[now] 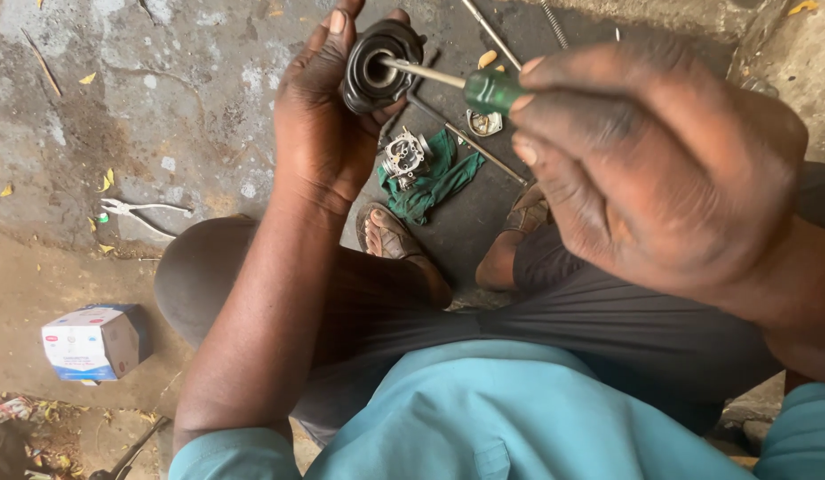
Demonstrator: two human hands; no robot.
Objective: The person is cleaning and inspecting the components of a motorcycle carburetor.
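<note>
Right hand clamps a green-handled screwdriver into the black rubber part, apparently; left hand clutches that.

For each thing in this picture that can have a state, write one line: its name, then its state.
Left hand: closed around the black rubber part.
Right hand: gripping the green-handled screwdriver, tip inside the rubber part.
Metal carburettor: resting on the green cloth.
Pliers: lying open.
Small box: on its side.

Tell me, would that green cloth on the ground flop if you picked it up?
Probably yes. The green cloth lies crumpled in soft folds, so it would likely hang limp. It looks thin, so probably light. The metal part resting on it might tumble off.
</note>
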